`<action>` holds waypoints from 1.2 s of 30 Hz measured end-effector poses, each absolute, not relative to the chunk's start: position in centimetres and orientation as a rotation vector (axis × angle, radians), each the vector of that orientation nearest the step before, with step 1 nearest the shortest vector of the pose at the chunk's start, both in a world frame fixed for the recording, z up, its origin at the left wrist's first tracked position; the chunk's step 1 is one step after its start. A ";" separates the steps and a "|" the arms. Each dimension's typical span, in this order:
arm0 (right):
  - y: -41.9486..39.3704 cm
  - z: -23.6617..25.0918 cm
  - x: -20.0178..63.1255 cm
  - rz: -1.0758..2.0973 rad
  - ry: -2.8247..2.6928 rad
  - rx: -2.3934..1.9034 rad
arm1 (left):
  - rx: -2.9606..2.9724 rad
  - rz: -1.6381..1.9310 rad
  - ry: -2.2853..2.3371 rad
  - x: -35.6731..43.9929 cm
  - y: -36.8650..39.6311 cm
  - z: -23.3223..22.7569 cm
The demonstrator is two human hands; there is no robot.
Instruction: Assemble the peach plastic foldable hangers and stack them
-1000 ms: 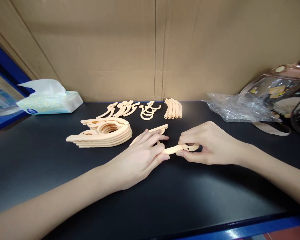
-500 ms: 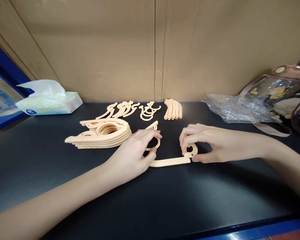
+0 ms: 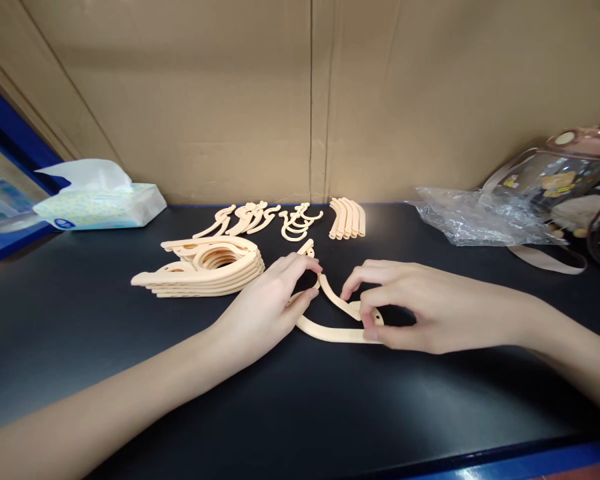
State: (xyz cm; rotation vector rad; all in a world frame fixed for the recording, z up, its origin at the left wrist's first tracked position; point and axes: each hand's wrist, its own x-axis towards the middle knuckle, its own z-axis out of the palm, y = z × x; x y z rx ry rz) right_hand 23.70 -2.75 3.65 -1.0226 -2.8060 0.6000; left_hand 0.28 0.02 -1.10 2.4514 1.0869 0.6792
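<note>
In the middle of the table lies a beige plastic folding hanger (image 3: pixel 330 334), its curved arms spread between my hands. My left hand (image 3: pixel 273 293) pinches it at the left, thumb and fingertips around the middle part, which is partly hidden. My right hand (image 3: pixel 415 303) is closed on the right end, thumb on the front arm and fingers by a flat end piece with a small hole. The rear arm (image 3: pixel 336 299) curves from my left fingertips toward my right fingers. Close beside my left hand is a stack of folded beige hangers (image 3: pixel 205 270).
Along the back lie loose curved hanger arms (image 3: pixel 253 219), several hooks (image 3: pixel 297 221) and a row of tube-like arms (image 3: pixel 347 219). A tissue pack (image 3: pixel 100 205) stands at the left. Crinkled clear plastic (image 3: pixel 480 217) and a transparent bag (image 3: pixel 555 177) lie at the right.
My right hand has moved slightly left and toward me with the right end of the hanger. The rear arm now shows between my hands. My left hand has stayed nearly in place.
</note>
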 end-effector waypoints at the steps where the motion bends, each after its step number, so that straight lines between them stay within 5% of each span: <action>1: -2.9 3.5 23.4 0.562 -2.814 -1.015 | 2.447 0.676 1.092 0.3 0.0 -1.1; 17: -3.4 2.9 22.9 0.498 -2.838 -0.891 | 2.421 0.614 1.099 0.2 -0.2 -0.6; 26: -2.0 2.0 23.6 0.210 -2.808 -0.878 | 2.478 0.662 0.919 0.2 -0.3 -0.7; 36: -1.6 2.0 24.0 0.013 -2.697 -1.214 | 2.658 0.717 0.921 0.1 0.2 -1.4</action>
